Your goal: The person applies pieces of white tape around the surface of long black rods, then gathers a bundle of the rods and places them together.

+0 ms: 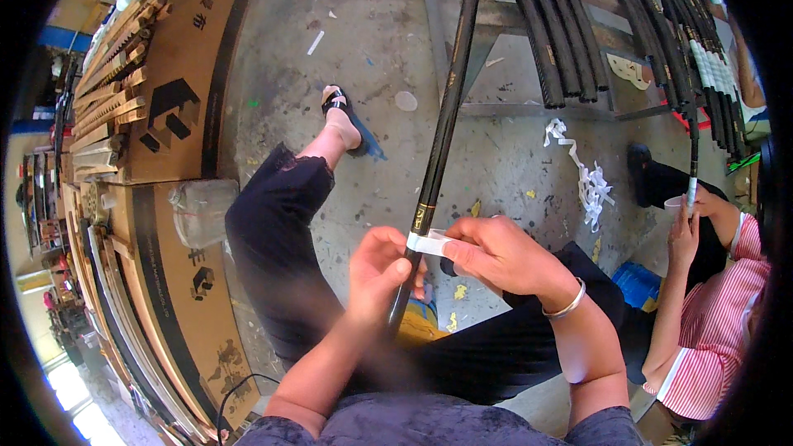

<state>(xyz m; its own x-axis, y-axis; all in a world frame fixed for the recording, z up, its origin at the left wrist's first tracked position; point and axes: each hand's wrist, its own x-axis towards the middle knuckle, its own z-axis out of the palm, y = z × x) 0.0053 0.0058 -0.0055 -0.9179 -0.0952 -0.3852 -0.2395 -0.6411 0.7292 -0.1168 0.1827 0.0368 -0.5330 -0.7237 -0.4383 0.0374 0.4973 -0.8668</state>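
Note:
A long glossy black pole (450, 107) with gold markings slants from the top of the view down between my knees. My left hand (373, 274) is closed around its lower part, with the thumb along the near side. A strip of white tape (426, 243) circles the pole just above that thumb. Pinched in my right hand (502, 254), the tape's free end runs out to the right of the pole. A dark round edge shows beneath the right fingers; I cannot make out whether it is the tape roll. A metal bangle (568, 301) sits on my right wrist.
Black poles with white-wrapped ends (549, 33) lie across a metal rack (529, 111). Crumpled white strips (591, 186) litter the floor. Large cardboard boxes (186, 116) holding wooden strips (116, 107) stand left. At right, a person in a striped shirt (714, 322) holds another pole.

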